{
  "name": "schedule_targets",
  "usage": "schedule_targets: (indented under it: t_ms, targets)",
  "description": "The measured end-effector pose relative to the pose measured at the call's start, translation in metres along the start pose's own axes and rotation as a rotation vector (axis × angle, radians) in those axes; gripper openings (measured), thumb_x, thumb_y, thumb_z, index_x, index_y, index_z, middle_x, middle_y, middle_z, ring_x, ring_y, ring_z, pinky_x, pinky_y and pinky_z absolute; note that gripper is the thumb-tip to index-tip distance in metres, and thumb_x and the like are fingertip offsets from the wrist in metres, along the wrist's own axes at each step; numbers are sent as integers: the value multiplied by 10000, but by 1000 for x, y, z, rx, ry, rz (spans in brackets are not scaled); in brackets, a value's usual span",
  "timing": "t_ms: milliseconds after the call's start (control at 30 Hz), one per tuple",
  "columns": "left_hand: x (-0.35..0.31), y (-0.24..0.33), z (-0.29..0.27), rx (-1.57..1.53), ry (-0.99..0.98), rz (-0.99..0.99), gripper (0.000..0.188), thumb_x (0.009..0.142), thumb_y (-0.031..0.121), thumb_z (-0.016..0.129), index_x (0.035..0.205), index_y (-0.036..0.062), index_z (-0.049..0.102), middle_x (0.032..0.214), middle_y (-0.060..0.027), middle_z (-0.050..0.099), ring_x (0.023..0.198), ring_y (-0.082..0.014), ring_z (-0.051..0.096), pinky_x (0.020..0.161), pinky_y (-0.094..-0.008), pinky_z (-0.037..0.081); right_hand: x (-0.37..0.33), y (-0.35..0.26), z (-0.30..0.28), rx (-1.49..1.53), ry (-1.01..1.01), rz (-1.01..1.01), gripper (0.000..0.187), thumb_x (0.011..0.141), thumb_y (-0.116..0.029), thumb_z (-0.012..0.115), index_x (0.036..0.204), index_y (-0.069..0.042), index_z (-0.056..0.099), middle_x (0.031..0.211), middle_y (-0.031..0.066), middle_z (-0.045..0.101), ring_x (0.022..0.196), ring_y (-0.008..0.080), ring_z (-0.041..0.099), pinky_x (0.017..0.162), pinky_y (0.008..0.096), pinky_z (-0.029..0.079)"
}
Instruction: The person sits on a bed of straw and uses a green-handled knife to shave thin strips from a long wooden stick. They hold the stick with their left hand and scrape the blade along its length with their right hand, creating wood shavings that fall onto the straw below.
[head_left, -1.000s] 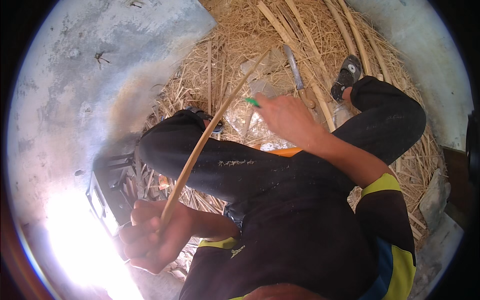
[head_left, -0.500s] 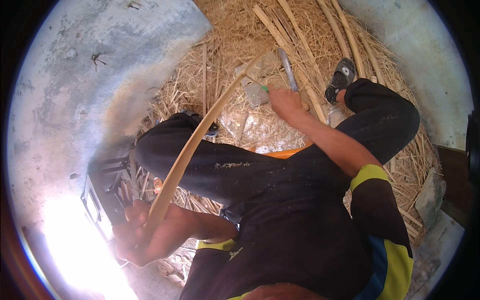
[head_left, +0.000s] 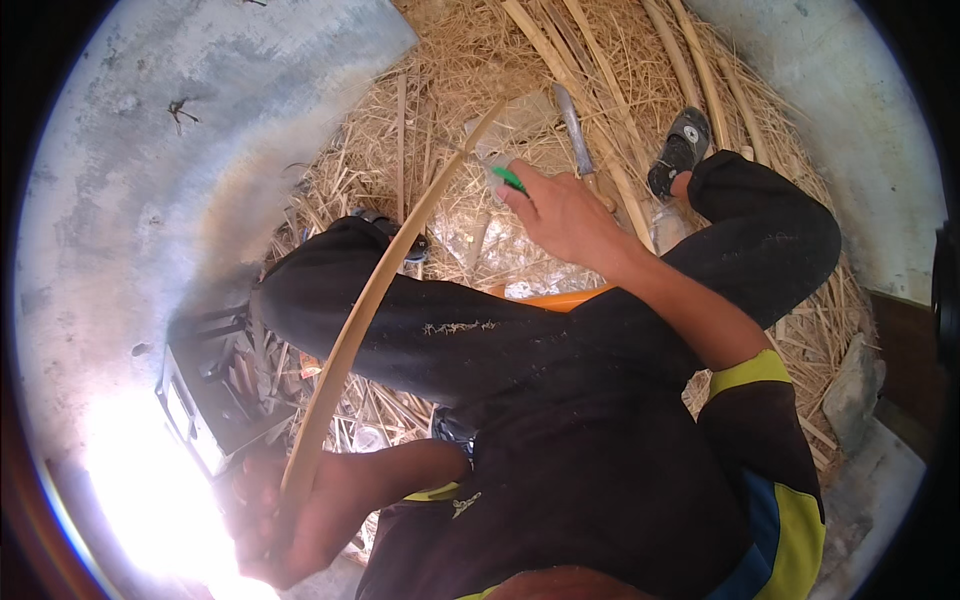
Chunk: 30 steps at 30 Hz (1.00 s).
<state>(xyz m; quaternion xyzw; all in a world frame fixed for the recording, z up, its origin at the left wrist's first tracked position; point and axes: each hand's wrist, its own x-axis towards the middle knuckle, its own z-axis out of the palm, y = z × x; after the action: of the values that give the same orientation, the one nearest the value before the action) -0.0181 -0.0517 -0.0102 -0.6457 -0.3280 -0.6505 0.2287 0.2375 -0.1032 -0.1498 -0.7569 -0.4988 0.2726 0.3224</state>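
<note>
A long pale strip, which looks like split bamboo (head_left: 366, 312), slants from the lower left up to the middle over my left thigh. Its lower end lies in the closed fingers of my left hand (head_left: 285, 515), which is partly blurred and washed out by glare. Near the strip's upper end, my right hand (head_left: 560, 215) is closed round the green handle (head_left: 509, 179) of a small knife. The thin blade reaches left against the strip; its tip is too faint to make out. Beyond my right hand, a metal blade (head_left: 574, 128) lies on the shavings.
Shavings (head_left: 450, 50) cover the ground, with long split poles (head_left: 600, 70) at the far right. A dark frame-like box (head_left: 205, 400) stands near my left hand. An orange edge (head_left: 560, 300) shows between my legs. Grey walls (head_left: 230, 120) curve round both sides; a stone (head_left: 853, 395) sits right.
My left hand has moved down a little with the strip's end. My right hand has shifted left, and more of the green knife handle shows beside the strip.
</note>
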Motion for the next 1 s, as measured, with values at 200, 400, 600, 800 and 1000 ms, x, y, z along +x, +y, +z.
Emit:
schedule_targets:
  t_ms: [200, 400, 600, 800, 1000]
  targets:
    - [9, 14, 0, -589, 398, -404, 174, 837, 102, 585, 901, 73, 426, 642, 19, 400, 536, -103, 443, 497, -237, 419, -33, -44, 3, 18, -5, -294, 275, 942, -265, 481, 945, 9, 495, 569, 167, 557, 515, 346, 590, 472, 436, 471]
    - [29, 16, -24, 336, -27, 143, 285, 784, 89, 659, 852, 60, 384, 654, 8, 437, 557, -101, 480, 490, -259, 462, -50, -70, 9, -42, 14, -433, 231, 920, -216, 509, 989, 3, 481, 556, 149, 563, 505, 337, 602, 467, 417, 488]
    - [21, 14, 1, 306, 3, 312, 251, 861, 235, 557, 801, 59, 389, 646, -20, 444, 466, -133, 440, 398, -252, 385, -29, -53, 13, -287, -100, -163, 173, 924, -174, 482, 948, -4, 464, 610, 177, 579, 557, 379, 595, 486, 451, 466]
    - [28, 28, 9, -240, 205, -168, 241, 904, 177, 389, 691, 66, 405, 580, -21, 377, 432, -115, 354, 380, -237, 320, -8, -30, 25, -332, -12, -226, 204, 926, -198, 489, 966, 1, 471, 595, 178, 569, 557, 362, 603, 486, 452, 465]
    - [30, 30, 7, -394, 200, -282, 269, 879, 161, 387, 621, 88, 368, 542, -13, 342, 397, -103, 306, 391, -241, 314, -28, -40, 33, -209, -37, -257, 205, 938, -199, 461, 975, 2, 461, 563, 177, 562, 540, 366, 603, 464, 463, 468]
